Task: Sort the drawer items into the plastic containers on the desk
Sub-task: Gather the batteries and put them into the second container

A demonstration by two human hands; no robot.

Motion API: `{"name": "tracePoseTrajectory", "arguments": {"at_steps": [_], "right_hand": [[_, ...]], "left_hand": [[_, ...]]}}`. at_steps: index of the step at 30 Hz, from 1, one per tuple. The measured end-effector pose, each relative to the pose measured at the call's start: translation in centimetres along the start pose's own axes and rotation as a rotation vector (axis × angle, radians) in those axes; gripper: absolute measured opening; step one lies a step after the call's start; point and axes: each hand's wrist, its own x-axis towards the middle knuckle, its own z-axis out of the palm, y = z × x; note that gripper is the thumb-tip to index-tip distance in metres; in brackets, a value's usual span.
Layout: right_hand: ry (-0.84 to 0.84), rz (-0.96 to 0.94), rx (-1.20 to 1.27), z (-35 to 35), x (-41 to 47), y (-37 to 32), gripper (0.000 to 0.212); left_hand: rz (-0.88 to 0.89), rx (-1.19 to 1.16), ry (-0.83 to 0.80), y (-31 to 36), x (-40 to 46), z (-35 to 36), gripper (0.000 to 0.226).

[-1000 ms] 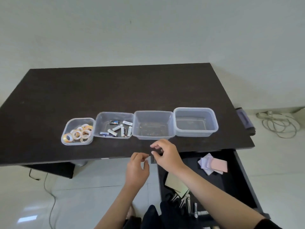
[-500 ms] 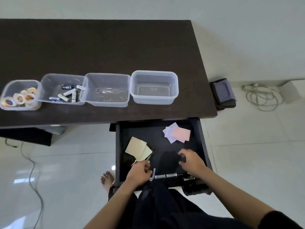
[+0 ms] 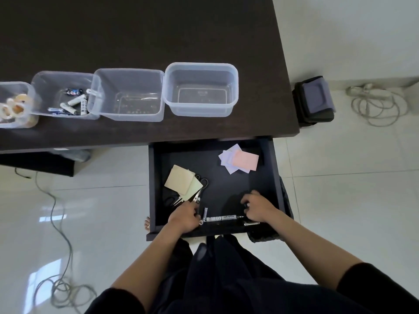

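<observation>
The dark drawer (image 3: 156, 177) stands pulled out below the desk (image 3: 158, 30). In it lie yellow sticky notes (image 3: 181, 181), pink and purple notes (image 3: 240, 162), scissors (image 3: 199, 193) and white markers (image 3: 223, 218) along the front edge. My left hand (image 3: 183, 217) reaches in at the scissors' tips and a short white pen (image 3: 205, 213), fingers curled; its grip is hidden. My right hand (image 3: 258, 207) curls over the markers' right end. On the desk stand a tape container (image 3: 29, 91), a battery container (image 3: 40, 80) and two empty containers (image 3: 129, 72) (image 3: 200, 65).
A dark pouch (image 3: 314, 100) hangs off the desk's right edge. A white power strip with coiled cable (image 3: 376, 103) lies on the tiled floor at the right, and a grey cable (image 3: 61, 234) runs over the floor at the left. My dark-clothed lap (image 3: 226, 279) fills the bottom.
Both hands dropped from the desk's front edge into the open drawer. The view tilted down. In the last half second the hands shifted only slightly near the markers.
</observation>
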Motion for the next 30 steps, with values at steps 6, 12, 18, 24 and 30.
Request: {"name": "tracePoseTrajectory", "arguments": {"at_steps": [6, 12, 18, 24, 30], "right_hand": [[-0.091, -0.103, 0.213, 0.5, 0.5, -0.2, 0.030], [0.045, -0.048, 0.265, 0.8, 0.9, 0.0, 0.036], [-0.151, -0.079, 0.015, 0.7, 1.1, -0.8, 0.041], [-0.252, -0.089, -0.049, 0.9, 1.4, -1.9, 0.037], [-0.252, -0.097, -0.086, 1.2, 1.7, -2.8, 0.040]], "left_hand": [[-0.014, 0.046, -0.018, -0.4, 0.2, 0.1, 0.042], [-0.042, 0.024, 0.026, -0.5, 0.1, -0.2, 0.028], [0.027, 0.001, -0.135, 0.3, 0.4, 0.0, 0.034], [0.019, -0.164, -0.220, 0.2, 1.4, 1.0, 0.043], [0.043, -0.195, -0.177, 0.1, 2.2, 1.7, 0.036]]}}
